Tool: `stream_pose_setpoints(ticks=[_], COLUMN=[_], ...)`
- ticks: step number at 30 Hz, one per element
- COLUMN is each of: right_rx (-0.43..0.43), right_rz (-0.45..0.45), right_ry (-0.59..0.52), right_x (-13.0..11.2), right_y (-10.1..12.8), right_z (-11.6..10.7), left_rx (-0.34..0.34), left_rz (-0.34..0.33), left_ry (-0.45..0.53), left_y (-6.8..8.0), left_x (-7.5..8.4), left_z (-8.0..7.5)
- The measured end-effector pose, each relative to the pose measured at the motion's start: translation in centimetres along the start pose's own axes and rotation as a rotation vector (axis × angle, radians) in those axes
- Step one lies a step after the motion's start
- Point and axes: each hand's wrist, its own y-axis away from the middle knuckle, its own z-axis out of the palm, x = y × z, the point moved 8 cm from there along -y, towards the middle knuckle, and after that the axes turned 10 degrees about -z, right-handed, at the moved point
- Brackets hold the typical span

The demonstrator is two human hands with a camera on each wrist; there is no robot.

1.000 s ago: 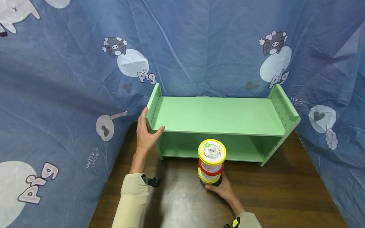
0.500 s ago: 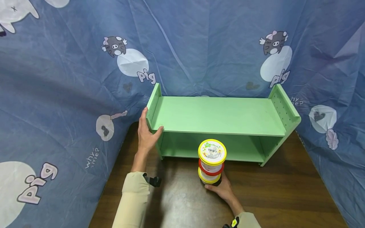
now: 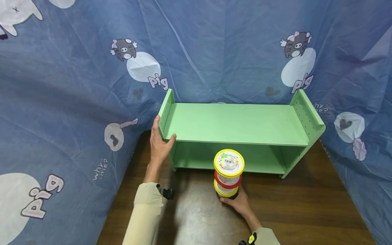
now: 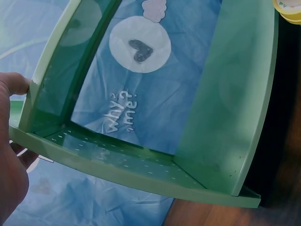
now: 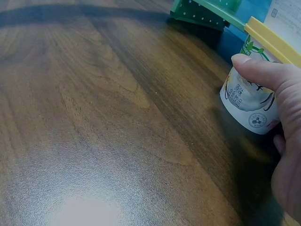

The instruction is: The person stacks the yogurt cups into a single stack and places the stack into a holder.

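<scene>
A light green two-tier shelf (image 3: 235, 124) stands on the wooden table against the blue cloth. My left hand (image 3: 160, 143) holds its left side panel (image 4: 117, 165), fingers outside and thumb on the front edge of the top board. In front of the shelf's lower opening rises a stack of three lidded cups (image 3: 228, 177): yellow lid on top, red in the middle, yellow at the bottom. My right hand (image 3: 237, 201) grips the bottom cup (image 5: 249, 101) near the table, thumb across its printed side.
Blue cloth with pig prints (image 3: 92, 68) walls in the table on the left, back and right. The dark wooden tabletop (image 3: 306, 211) stretches in front of the shelf. A glare patch (image 3: 196, 217) lies near the front between my arms.
None of the hands or objects has visibly moved; only the head view has shifted slightly.
</scene>
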Motion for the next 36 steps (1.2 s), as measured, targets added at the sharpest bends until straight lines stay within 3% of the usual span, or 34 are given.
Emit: stream_pose_setpoints(ticks=[36], right_rx=[0.102], right_rz=[0.002], right_ry=[0.0], right_x=[0.31], right_y=[-0.11], right_z=[0.29], left_rx=[0.035], left_rz=[0.006], left_ry=[-0.027], left_y=[-0.09], left_x=[-0.3], left_z=[-0.02])
